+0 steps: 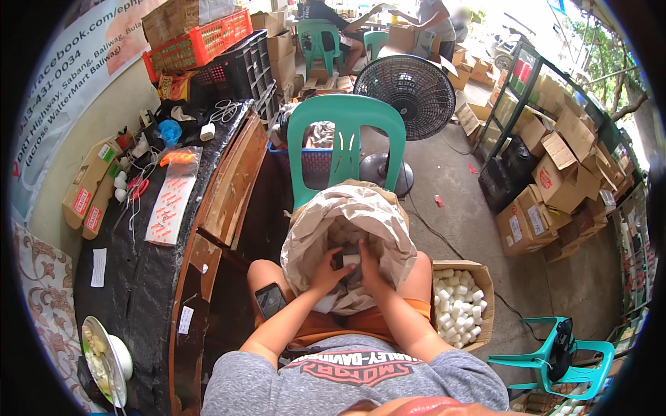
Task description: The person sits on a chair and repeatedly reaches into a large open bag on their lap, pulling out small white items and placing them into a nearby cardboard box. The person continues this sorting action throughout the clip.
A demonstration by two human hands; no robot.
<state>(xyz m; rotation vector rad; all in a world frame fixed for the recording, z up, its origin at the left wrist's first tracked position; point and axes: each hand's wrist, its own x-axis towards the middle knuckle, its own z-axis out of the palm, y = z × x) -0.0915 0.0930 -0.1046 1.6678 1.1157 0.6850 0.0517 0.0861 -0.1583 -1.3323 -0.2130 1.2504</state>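
Observation:
A large crumpled paper sack stands between my knees, its mouth wide and its rim folded outward. Small pale pieces show dimly in its shadowed inside. Both my hands reach into the mouth. My left hand and my right hand face each other with fingers curled around a short white cylinder between them. Something dark is beside it, too shaded to name. Right of my thigh stands a cardboard box full of white cylindrical pieces. A phone lies on my left thigh.
A green plastic chair is right behind the sack, with a black fan beyond it. On the left runs a black-covered table with a bowl. Cardboard boxes pile up at right. Two people sit or stand far ahead.

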